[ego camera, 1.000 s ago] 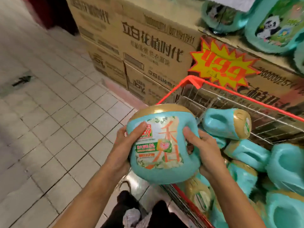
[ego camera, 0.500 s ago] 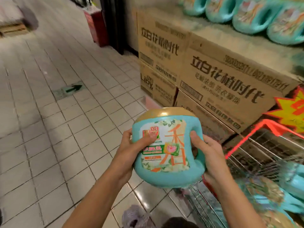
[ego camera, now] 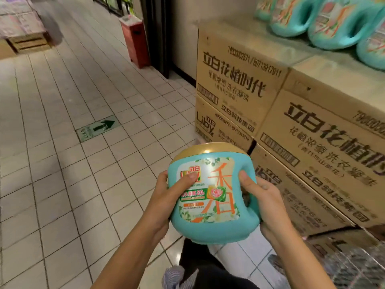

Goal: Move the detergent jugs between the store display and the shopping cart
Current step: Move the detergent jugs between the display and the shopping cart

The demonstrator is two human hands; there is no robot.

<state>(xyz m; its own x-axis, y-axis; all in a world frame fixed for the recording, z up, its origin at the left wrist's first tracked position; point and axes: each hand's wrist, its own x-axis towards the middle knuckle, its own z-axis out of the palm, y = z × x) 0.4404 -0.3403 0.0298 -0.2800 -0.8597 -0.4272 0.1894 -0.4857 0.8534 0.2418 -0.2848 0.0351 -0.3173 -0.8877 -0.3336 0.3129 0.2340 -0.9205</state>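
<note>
I note the view has swung left since earlier. Left hand (ego camera: 164,197) and right hand (ego camera: 268,203) grip the jug (ego camera: 210,207), fingers (ego camera: 186,181) curled around it; the box (ego camera: 225,126) reads "Liby".

A teal detergent jug (ego camera: 210,228) with a gold cap, its floral label facing the camera, was held roughly upright between the left hand (ego camera: 164,197) and right hand (ego camera: 268,203). More teal jugs (ego camera: 325,24) sat in a row atop the display's stacked cardboard boxes (ego camera: 239,80).
</note>
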